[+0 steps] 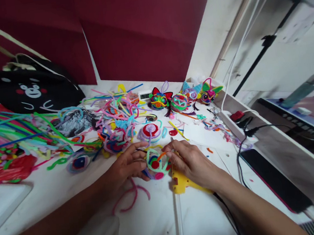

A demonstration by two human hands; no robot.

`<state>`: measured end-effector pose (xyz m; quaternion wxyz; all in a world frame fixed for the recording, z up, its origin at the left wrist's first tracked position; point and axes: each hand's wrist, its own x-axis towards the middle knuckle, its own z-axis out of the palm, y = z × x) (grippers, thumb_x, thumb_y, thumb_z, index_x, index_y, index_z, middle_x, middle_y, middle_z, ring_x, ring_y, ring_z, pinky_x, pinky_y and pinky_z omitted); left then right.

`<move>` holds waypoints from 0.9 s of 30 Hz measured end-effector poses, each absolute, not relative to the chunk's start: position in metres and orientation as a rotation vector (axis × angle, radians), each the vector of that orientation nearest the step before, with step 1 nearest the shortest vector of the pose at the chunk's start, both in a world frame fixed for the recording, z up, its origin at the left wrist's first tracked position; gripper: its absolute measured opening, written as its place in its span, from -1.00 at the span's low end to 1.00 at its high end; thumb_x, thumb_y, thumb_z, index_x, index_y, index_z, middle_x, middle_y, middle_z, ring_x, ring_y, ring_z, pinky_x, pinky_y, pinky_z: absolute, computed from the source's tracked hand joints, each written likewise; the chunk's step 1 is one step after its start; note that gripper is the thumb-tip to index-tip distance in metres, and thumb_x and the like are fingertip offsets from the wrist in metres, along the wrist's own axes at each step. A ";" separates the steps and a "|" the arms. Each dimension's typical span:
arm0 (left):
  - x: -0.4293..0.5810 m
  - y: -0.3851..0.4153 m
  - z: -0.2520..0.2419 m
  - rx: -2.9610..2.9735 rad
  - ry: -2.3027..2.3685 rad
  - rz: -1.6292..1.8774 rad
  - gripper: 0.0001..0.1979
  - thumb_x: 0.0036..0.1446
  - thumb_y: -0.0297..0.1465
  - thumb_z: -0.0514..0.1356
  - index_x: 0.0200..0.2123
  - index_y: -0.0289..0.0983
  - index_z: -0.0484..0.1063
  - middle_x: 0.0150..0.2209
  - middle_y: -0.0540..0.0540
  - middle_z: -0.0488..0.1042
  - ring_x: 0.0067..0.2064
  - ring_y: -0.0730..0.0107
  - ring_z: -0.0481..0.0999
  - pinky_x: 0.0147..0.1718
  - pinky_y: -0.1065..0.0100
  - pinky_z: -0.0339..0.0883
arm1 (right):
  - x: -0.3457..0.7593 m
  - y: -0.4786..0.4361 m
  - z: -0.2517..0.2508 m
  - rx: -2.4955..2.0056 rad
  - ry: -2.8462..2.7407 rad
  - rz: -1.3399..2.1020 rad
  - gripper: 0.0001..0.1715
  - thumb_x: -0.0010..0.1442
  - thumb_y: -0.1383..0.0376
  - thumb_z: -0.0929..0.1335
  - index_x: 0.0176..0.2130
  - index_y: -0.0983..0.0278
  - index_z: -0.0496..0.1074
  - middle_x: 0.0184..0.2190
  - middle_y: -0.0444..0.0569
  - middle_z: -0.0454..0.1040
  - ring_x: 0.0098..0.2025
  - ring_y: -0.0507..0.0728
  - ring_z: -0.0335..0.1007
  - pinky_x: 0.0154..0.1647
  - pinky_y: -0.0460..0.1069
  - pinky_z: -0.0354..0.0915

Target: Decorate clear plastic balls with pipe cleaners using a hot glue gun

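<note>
A round ornament (154, 164) of coiled pipe cleaners, with mint green loops and a red centre, rests on the white table. Its left side is held by my left hand (131, 162), whose fingers curl round it. My right hand (189, 163) pinches an orange pipe cleaner piece (161, 155) over the ornament's top right. Under my right hand lies a yellow glue gun (180, 181), its cord running toward the front edge. A pink curled pipe cleaner (133, 197) lies just below my left hand.
Loose pipe cleaners (7, 132) pile up at the left beside a black bag (31, 89). Finished colourful ornaments (179, 102) stand at the back. At the right are a power strip (234, 125) and a phone (276, 179) with cables. A white box (4, 203) sits at the left front.
</note>
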<state>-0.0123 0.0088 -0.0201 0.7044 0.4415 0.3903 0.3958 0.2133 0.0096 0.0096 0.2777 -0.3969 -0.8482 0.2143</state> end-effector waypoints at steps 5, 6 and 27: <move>-0.007 0.003 -0.014 0.984 0.912 0.879 -0.46 -0.04 -0.42 0.31 0.06 -0.23 0.30 -0.32 -0.04 0.45 -0.34 0.32 0.52 -0.40 0.30 0.48 | 0.209 0.014 0.015 -1.063 -2.383 0.377 -0.80 0.38 0.31 0.18 -0.21 0.30 0.34 -0.39 -0.04 0.44 -0.33 0.08 0.33 -0.27 -0.06 0.22; -0.007 0.002 -0.013 0.986 0.913 0.884 -0.46 -0.04 -0.41 0.31 0.05 -0.25 0.31 -0.33 -0.04 0.45 -0.34 0.31 0.52 -0.40 0.29 0.48 | 0.207 0.015 0.017 -1.057 -2.414 0.318 -0.79 0.38 0.31 0.18 -0.22 0.30 0.34 -0.40 -0.03 0.43 -0.35 0.08 0.33 -0.28 -0.06 0.21; -0.004 0.006 -0.022 0.957 0.959 0.944 -0.57 -0.03 -0.31 0.36 -0.08 -0.31 0.40 -0.34 -0.06 0.45 -0.40 0.36 0.51 -0.47 0.29 0.51 | 0.192 0.018 0.033 -0.991 -2.801 -0.294 -0.91 0.26 0.46 0.27 -0.26 0.33 0.35 -0.45 -0.07 0.47 -0.44 0.09 0.33 -0.32 -0.01 0.14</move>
